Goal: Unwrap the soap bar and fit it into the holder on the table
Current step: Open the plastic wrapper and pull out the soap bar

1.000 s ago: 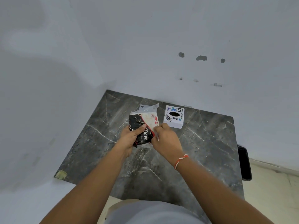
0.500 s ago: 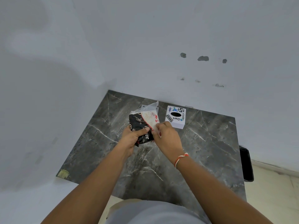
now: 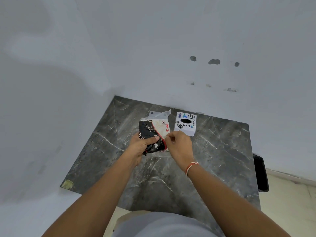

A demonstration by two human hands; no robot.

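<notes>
A wrapped soap bar (image 3: 150, 132), in a black, cream and red printed wrapper, is held just above the dark marble table (image 3: 213, 159). My left hand (image 3: 139, 147) grips its lower left side with the thumb across the black face. My right hand (image 3: 179, 144) pinches the wrapper's right edge between thumb and fingertips. Behind the bar, a clear plastic soap holder (image 3: 161, 114) rests on the table, mostly hidden by the wrapper.
A white box (image 3: 185, 124) with stickers and a black oval slot stands to the right of the soap, near the wall. The table sits in a corner between two pale walls. A black object (image 3: 260, 173) stands on the floor past the table's right edge.
My right hand has slid up along the wrapper's right edge and now pinches it. The bar has tilted slightly in my left hand, which keeps its grip.
</notes>
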